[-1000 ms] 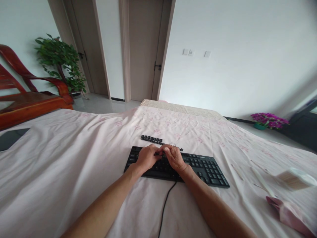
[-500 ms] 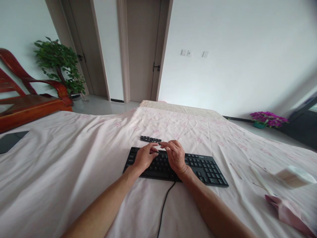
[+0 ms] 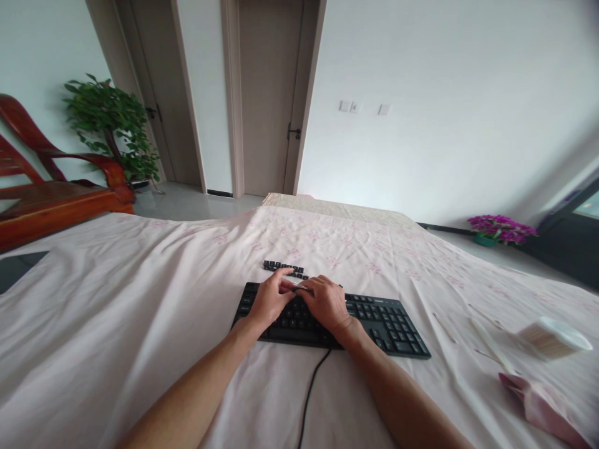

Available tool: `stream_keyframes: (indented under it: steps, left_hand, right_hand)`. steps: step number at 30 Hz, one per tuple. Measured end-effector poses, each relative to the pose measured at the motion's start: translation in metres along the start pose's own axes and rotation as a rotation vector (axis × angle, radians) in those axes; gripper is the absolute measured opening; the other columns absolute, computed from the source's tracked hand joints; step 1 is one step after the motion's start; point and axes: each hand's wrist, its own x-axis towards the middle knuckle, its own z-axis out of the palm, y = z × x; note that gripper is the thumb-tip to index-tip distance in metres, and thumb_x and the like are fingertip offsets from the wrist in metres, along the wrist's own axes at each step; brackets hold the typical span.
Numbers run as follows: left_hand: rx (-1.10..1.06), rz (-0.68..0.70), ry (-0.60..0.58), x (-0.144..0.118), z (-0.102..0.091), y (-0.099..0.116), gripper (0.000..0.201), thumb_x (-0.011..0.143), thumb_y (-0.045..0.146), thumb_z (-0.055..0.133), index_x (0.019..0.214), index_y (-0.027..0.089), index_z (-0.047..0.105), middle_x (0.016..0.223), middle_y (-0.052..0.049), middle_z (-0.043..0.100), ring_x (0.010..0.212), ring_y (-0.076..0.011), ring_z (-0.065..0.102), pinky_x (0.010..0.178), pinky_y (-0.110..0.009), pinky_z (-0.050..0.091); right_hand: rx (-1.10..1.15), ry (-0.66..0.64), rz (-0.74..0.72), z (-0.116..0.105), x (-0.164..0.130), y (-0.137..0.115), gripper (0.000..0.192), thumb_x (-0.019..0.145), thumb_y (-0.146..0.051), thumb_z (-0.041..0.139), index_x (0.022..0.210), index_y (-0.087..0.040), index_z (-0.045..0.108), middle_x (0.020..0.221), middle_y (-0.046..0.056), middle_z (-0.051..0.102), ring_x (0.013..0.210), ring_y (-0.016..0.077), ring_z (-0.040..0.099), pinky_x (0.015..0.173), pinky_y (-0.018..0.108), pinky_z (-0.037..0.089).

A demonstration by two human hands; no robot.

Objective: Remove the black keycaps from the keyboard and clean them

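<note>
A black keyboard lies on the pink-flowered sheet with its cable running toward me. My left hand is over its left half, thumb and fingers closed in a pinch. Close against it, my right hand bends its fingers around a thin shiny piece, whose far end reaches the left fingertips. What the left fingertips grip is hidden and too small to name. Just beyond the hands, several loose black keycaps stand in rows on the sheet. The keys under both palms are covered.
At right on the sheet lie several cotton swabs, a clear round swab tub and a pink cloth. A dark flat object is at the left edge. A wooden armchair stands at far left.
My right fingers have come down and closer to the left fingertips, and a shiny piece now shows between the hands. The view has tilted slightly upward.
</note>
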Motion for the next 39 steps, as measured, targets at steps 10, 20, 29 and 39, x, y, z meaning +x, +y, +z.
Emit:
stream_keyframes:
  steps: [10,20,29,39]
  left_hand:
    - [0.194,-0.017,0.017,-0.001,0.0,0.011,0.035,0.075,0.011,0.055,0.108,0.02,0.063,0.092,-0.003,0.069,0.079,-0.0125,0.066,0.08,-0.025,0.05]
    - [0.202,-0.033,0.027,-0.001,0.0,0.014,0.035,0.073,0.008,0.054,0.105,0.018,0.065,0.094,-0.004,0.069,0.076,-0.0119,0.066,0.078,-0.024,0.05]
    - [0.209,-0.036,0.025,-0.002,0.0,0.015,0.035,0.073,0.009,0.055,0.105,0.019,0.065,0.094,-0.003,0.069,0.078,-0.0119,0.065,0.079,-0.024,0.05]
    - [0.216,-0.015,0.026,-0.001,0.0,0.014,0.033,0.074,0.009,0.055,0.104,0.019,0.066,0.095,-0.004,0.07,0.078,-0.0126,0.066,0.079,-0.025,0.051]
  right_hand:
    - [-0.019,-0.167,0.434,-0.009,0.043,0.044,0.018,0.08,-0.04,0.059,0.087,-0.031,0.073,0.083,0.0,0.072,0.083,0.0196,0.064,0.066,0.026,0.04]
    - [-0.052,-0.235,0.494,0.014,0.068,0.058,0.018,0.076,-0.04,0.06,0.085,-0.032,0.074,0.086,0.002,0.072,0.087,0.0209,0.063,0.069,0.027,0.041]
    - [-0.072,-0.265,0.52,0.024,0.071,0.062,0.022,0.075,-0.044,0.061,0.086,-0.031,0.074,0.089,0.003,0.072,0.09,0.0216,0.063,0.073,0.028,0.042]
    - [-0.041,-0.238,0.483,0.017,0.068,0.059,0.025,0.077,-0.046,0.059,0.088,-0.028,0.073,0.087,0.003,0.071,0.088,0.0211,0.064,0.071,0.028,0.042]
